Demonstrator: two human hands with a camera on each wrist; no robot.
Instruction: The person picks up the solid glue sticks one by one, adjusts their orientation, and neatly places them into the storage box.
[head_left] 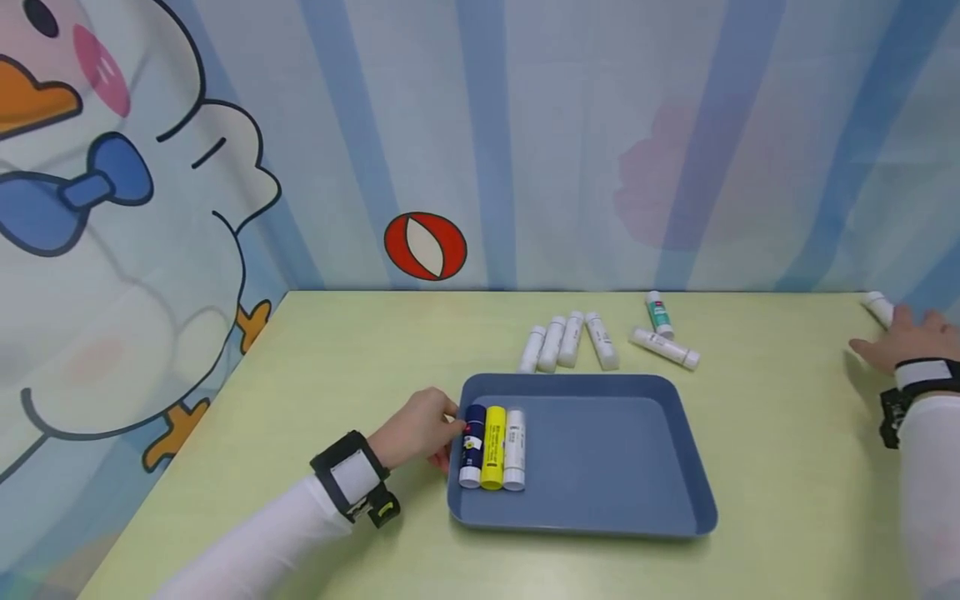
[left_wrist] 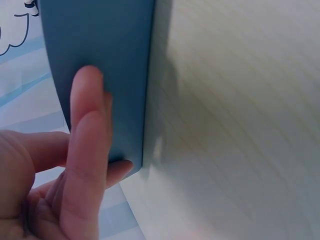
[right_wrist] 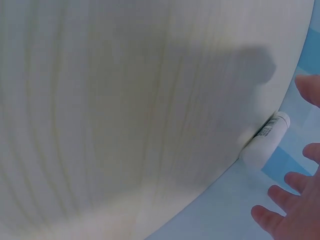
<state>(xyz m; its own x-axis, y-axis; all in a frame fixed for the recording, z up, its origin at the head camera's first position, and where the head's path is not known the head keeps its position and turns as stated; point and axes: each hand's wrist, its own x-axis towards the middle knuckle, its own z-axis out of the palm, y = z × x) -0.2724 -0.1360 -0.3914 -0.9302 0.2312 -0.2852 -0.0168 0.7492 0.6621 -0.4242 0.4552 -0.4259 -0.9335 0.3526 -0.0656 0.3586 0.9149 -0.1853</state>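
Note:
My left hand [head_left: 420,429] holds the left rim of a blue-grey tray [head_left: 600,508], its thumb at the rim. Close up in the left wrist view, the fingers [left_wrist: 86,150] lie against the tray's outer wall [left_wrist: 112,45]. Inside the tray's left end, a dark blue glue stick [head_left: 472,446], a yellow one [head_left: 493,447] and a white one [head_left: 514,450] lie side by side. At the table's far right corner, my right hand [head_left: 911,342] spreads its fingers near a white glue stick [right_wrist: 267,140], with a gap between them in the right wrist view.
Behind the tray lie several white glue sticks [head_left: 572,339] in a loose row. To their right are another white one [head_left: 665,347] lying aslant and a green-labelled one [head_left: 659,314]. A printed curtain [head_left: 555,150] hangs along the back edge of the pale yellow table [head_left: 360,350].

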